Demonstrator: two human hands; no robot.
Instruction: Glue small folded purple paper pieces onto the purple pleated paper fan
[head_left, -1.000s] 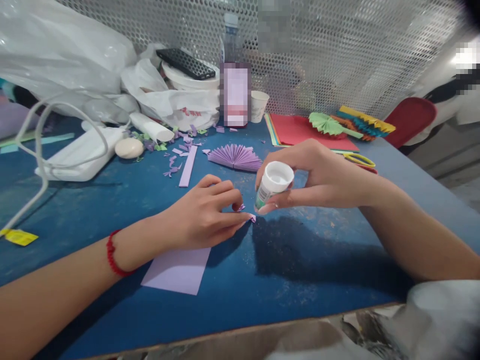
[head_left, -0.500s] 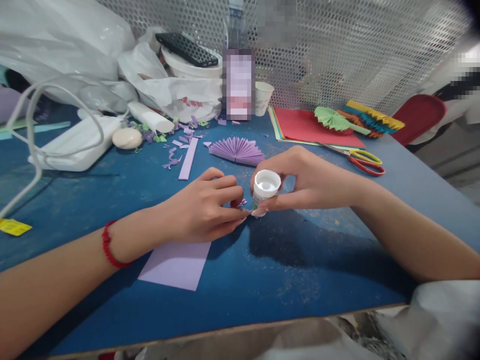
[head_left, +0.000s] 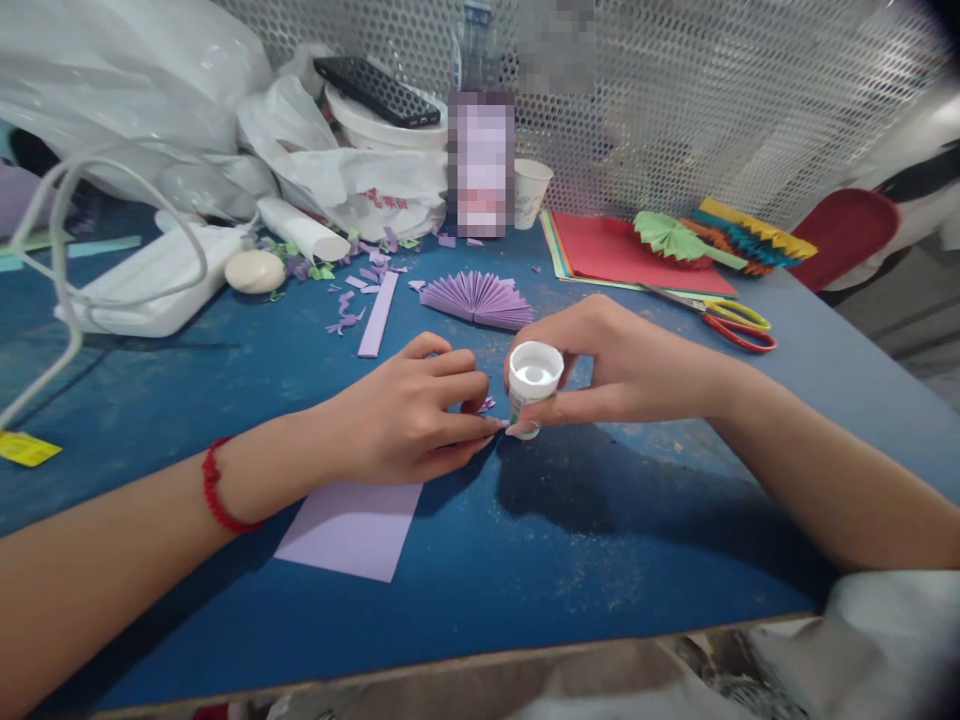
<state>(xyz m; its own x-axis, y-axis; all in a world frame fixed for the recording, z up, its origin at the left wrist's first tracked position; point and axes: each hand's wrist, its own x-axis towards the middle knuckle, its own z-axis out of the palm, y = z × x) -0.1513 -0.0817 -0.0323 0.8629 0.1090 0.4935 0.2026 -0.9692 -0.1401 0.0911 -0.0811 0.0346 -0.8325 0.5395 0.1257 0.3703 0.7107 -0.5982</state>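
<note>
**Tube in right hand, purple bit in left**

Clock taken from the tube, 12 being away from the wearer.

Right hand [head_left: 630,362]: we have thumb and fingers closed round the tube [head_left: 535,372], white with a green-marked label, hollow end up, slightly tilted. Its lower end is right by the left fingertips; whether it touches, we can't tell.

Left hand [head_left: 420,425], between 8 and 9: fingers curled, thumb and index pinching a purple bit [head_left: 488,405], mostly hidden. Red band [head_left: 215,488] on that wrist.

Near the hands: lilac sheet [head_left: 356,535] flat on the blue table [head_left: 465,620] between 7 and 8, partly under the left wrist. Pleated purple fan [head_left: 478,300] at 11, just beyond the hands. Purple strip [head_left: 378,315] at 10, with loose scraps [head_left: 375,265] behind it.

Further out: scissors [head_left: 739,325], yellow and red handles, between 2 and 3, blades toward the paper stack [head_left: 600,250] at 1, red on top. Green fan [head_left: 667,237] lies on the stack, pleated strips [head_left: 757,235] just beside it at 2. Paper cup [head_left: 531,190] at 12, upright; phone [head_left: 484,165] just left of it, standing, screen blurred out. White bag [head_left: 352,195] between 10 and 11.
</note>
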